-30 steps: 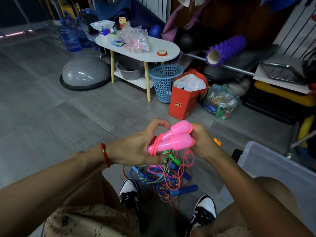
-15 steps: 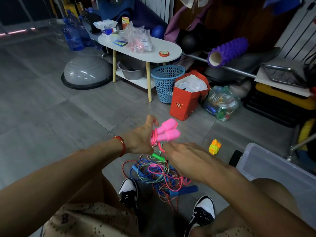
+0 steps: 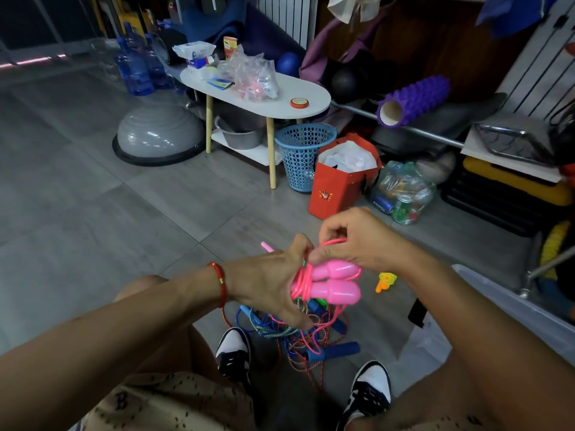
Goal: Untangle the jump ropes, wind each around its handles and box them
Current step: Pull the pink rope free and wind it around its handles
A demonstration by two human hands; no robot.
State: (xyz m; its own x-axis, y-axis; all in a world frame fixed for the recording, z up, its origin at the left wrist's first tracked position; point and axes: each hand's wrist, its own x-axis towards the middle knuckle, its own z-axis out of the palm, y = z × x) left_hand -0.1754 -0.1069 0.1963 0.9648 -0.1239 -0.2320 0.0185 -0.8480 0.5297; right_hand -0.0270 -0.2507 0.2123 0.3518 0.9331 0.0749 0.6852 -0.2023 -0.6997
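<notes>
Head view: your left hand [image 3: 270,284] clamps the two pink handles [image 3: 334,283] side by side, fingers curled around their narrow ends, while your right hand [image 3: 357,241] pinches a loop of the pink cord [image 3: 334,242] just above them, thumb and forefinger closed on it. A few turns already sit around the handle necks. The rest of the cord trails down into the tangled ropes [image 3: 289,331] on the floor between your shoes, where a blue handle [image 3: 337,351] and a green handle [image 3: 320,303] show. The clear plastic box [image 3: 510,309] waits at your right knee.

The risk, as it looks from here: the trailing cord appears to be snared in the pile, so pulling the next turn tight could drag the other ropes up or cinch a knot. A loose grip on the necks could let the finished turns slide off.
</notes>
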